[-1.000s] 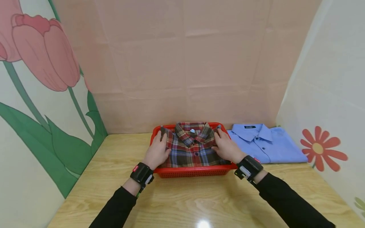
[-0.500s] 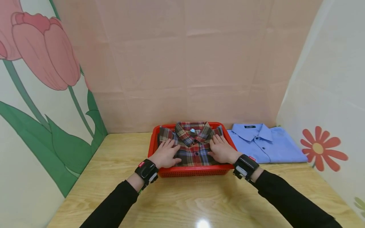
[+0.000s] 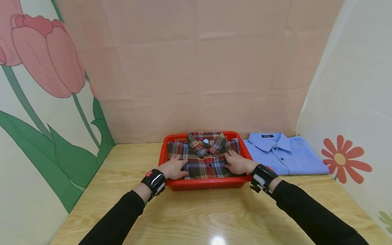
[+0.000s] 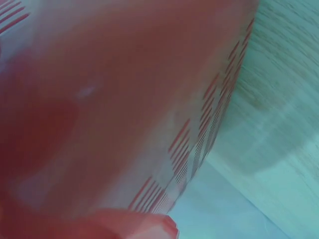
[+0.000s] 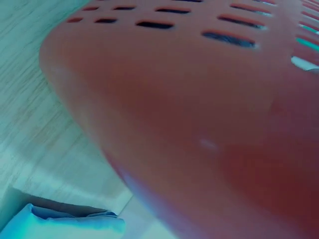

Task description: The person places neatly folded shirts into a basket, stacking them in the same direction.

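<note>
A folded plaid shirt (image 3: 200, 165) in red, brown and blue lies collar up inside a red plastic basket (image 3: 208, 184). My left hand (image 3: 173, 167) rests on the shirt's front left part, fingers laid over the fabric. On the front right part of the same shirt, my right hand (image 3: 239, 163) touches the cloth with its fingertips, thumb toward the middle. Neither hand grips anything. In the left wrist view the slotted basket wall (image 4: 184, 144) fills most of the picture. The right wrist view has a rounded basket corner (image 5: 164, 99) close up.
A folded light blue shirt (image 3: 284, 160) lies right of the basket, near the back wall. The wooden table (image 3: 196, 217) extends toward the front. A pinkish backdrop (image 3: 196, 68) stands behind, with flower-printed panels at left and right.
Both hands have come from the shirt's upper sides near the basket rim down toward its front corners. The plaid shirt's left and right edges now spread flatter and wider within the basket.
</note>
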{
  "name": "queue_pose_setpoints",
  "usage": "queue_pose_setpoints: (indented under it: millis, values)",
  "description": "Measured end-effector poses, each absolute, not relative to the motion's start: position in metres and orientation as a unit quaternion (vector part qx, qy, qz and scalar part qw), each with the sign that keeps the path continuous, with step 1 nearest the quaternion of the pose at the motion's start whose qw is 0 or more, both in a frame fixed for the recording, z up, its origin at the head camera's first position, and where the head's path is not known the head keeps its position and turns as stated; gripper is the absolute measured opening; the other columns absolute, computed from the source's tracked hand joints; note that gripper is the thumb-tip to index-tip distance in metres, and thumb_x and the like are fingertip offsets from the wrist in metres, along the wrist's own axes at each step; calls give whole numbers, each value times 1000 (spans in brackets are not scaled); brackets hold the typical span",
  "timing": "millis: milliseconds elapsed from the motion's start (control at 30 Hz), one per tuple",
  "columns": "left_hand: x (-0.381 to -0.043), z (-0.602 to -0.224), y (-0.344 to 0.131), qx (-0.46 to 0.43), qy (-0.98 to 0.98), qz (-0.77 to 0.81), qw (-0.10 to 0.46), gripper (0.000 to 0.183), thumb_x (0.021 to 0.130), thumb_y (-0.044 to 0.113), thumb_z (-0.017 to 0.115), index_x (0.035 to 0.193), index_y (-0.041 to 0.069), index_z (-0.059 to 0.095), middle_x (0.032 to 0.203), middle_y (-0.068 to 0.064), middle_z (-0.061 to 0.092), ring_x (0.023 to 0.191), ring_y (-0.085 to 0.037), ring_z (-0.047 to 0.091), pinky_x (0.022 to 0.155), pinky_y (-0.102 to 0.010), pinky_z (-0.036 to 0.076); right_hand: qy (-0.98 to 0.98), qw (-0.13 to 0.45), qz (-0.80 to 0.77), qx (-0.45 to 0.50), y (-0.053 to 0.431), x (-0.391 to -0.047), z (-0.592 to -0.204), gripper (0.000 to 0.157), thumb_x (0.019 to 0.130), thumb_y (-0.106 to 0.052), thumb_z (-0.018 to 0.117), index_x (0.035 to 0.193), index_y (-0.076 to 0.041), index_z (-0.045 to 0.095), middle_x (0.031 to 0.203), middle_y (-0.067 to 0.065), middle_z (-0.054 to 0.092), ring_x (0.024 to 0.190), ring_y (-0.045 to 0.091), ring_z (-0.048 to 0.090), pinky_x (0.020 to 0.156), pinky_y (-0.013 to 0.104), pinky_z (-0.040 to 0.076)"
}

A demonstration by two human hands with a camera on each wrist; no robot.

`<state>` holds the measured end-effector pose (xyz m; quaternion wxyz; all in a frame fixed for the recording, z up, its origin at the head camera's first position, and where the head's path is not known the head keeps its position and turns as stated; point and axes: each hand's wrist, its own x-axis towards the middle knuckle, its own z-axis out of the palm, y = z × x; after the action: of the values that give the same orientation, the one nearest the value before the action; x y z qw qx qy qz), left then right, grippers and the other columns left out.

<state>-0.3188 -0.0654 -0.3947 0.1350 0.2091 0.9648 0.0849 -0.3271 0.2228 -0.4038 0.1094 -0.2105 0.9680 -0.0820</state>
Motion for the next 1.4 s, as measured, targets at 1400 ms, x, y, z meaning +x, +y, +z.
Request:
queue_pose_setpoints:
  millis: [1400]
  values:
    - [-300,-397,-28,255,955,141,58,60,103,50,37,146,10,47,147,-14,49,137,-31,44,112,-49,36,960,105,-182,-183,230,-297,-381,61,103,-45,43,146,-1,44,148,25,44,135,42,43,109,57,35]
